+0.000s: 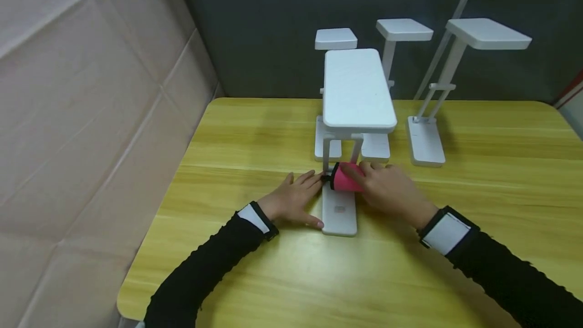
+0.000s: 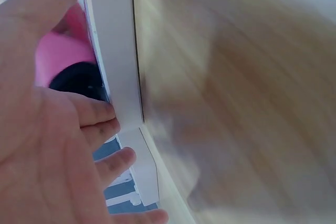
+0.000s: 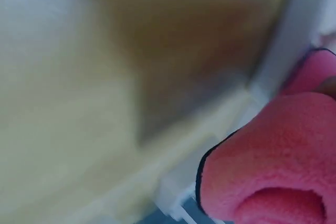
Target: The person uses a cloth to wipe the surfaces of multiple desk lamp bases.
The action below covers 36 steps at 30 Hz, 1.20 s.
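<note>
A white folding stand (image 1: 357,90) with a flat rectangular top and two thin legs is in front of me in the head view. Its long base (image 1: 339,219) lies on the table. My right hand (image 1: 393,189) grips a fuzzy pink cloth (image 1: 347,180) with black edging, low over the base near the foot of the legs. Fluffy folds of that cloth fill the lower right of the right wrist view. Spread straight, the fingers of my left hand (image 1: 296,200) rest along the base's left edge. The left wrist view puts the fingertips (image 2: 107,111) right at its side.
Three similar white stands stand farther back: a left one (image 1: 336,38), a middle one (image 1: 404,29) and a right one (image 1: 489,33). Behind the wood-grain table (image 1: 255,140) is a dark panel (image 1: 273,29). Pale padded material (image 1: 91,140) rises along the left.
</note>
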Each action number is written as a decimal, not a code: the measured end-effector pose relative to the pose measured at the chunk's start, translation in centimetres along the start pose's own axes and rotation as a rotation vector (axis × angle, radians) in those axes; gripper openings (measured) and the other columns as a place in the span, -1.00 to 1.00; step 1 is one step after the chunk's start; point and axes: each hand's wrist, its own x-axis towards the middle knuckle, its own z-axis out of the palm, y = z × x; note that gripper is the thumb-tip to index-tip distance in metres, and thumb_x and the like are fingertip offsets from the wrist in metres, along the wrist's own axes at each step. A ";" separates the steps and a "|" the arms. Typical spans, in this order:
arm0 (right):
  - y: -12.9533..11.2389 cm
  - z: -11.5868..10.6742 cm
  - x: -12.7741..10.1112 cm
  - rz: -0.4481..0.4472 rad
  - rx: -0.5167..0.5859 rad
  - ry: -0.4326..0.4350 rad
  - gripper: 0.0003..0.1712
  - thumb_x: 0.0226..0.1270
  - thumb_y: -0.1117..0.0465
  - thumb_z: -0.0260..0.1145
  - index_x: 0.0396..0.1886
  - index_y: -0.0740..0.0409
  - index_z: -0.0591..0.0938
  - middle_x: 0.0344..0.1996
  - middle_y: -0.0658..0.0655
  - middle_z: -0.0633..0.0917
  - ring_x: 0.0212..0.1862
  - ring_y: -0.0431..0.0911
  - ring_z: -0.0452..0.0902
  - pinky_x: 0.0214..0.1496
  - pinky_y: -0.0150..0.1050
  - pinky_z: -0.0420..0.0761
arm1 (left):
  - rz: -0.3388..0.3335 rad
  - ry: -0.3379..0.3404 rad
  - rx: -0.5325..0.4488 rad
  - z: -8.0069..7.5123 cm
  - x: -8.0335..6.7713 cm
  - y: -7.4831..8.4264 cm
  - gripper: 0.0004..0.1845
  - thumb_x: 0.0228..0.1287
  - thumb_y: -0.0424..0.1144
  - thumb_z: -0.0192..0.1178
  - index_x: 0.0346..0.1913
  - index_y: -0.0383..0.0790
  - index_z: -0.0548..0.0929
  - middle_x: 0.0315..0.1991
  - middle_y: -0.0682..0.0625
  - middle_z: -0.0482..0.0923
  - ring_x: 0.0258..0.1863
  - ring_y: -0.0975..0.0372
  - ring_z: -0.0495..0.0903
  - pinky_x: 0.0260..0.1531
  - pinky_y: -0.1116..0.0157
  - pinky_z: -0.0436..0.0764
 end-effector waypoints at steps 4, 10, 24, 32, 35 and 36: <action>-0.3 0.9 -0.8 0.040 0.063 -0.029 -0.33 0.14 0.17 0.42 0.25 0.14 0.42 -0.38 0.21 0.61 -0.55 0.00 0.56 -0.64 -0.23 0.55 | 0.006 0.007 0.022 -0.2 0.0 0.2 0.15 0.06 0.44 0.12 0.52 -0.20 -0.06 0.53 0.04 -0.31 0.49 0.14 -0.30 0.34 -0.18 -0.13; -1.3 0.4 -2.4 0.025 0.123 -0.064 -0.31 0.10 0.11 0.42 0.26 0.13 0.46 -0.37 0.14 0.61 -0.59 -0.15 0.43 -0.64 -0.34 0.41 | 0.010 0.005 0.027 -0.5 -0.1 0.2 0.18 0.07 0.44 0.12 0.53 -0.16 -0.18 0.53 0.05 -0.35 0.49 0.13 -0.30 0.33 -0.19 -0.14; -3.8 -0.5 -5.6 -0.072 0.183 -0.115 -0.30 0.08 0.08 0.42 0.27 0.12 0.49 -0.35 0.05 0.61 -0.55 -0.24 0.41 -0.61 -0.40 0.41 | 0.004 -0.016 0.029 -0.5 0.0 0.0 0.20 0.06 0.44 0.13 0.52 -0.15 -0.23 0.52 0.06 -0.39 0.49 0.13 -0.31 0.33 -0.19 -0.12; -4.0 -1.3 -6.3 -0.169 0.298 -0.132 -0.37 0.06 0.12 0.40 0.21 0.03 0.55 -0.35 -0.06 0.59 -0.56 -0.34 0.26 -0.61 -0.46 0.33 | -0.005 -0.004 -0.013 -0.1 0.1 0.1 0.16 0.11 0.47 0.02 0.53 -0.16 -0.22 0.53 0.05 -0.39 0.49 0.15 -0.29 0.33 -0.18 -0.10; -3.4 -1.8 -6.9 -0.124 0.404 -0.132 -0.37 0.07 0.15 0.40 0.22 0.04 0.55 -0.31 -0.08 0.61 -0.54 -0.39 0.27 -0.57 -0.47 0.33 | -0.007 0.000 -0.022 0.1 0.2 0.3 0.22 0.04 0.50 0.06 0.52 -0.19 -0.22 0.53 0.04 -0.41 0.49 0.14 -0.31 0.34 -0.17 -0.12; -2.9 -2.0 -7.0 -0.084 0.418 -0.118 -0.37 0.06 0.16 0.41 0.22 0.07 0.55 -0.29 -0.07 0.63 -0.54 -0.39 0.29 -0.57 -0.47 0.34 | -0.006 0.002 -0.024 0.1 0.2 0.4 0.23 0.03 0.49 0.09 0.52 -0.20 -0.21 0.53 0.03 -0.41 0.49 0.14 -0.31 0.34 -0.17 -0.11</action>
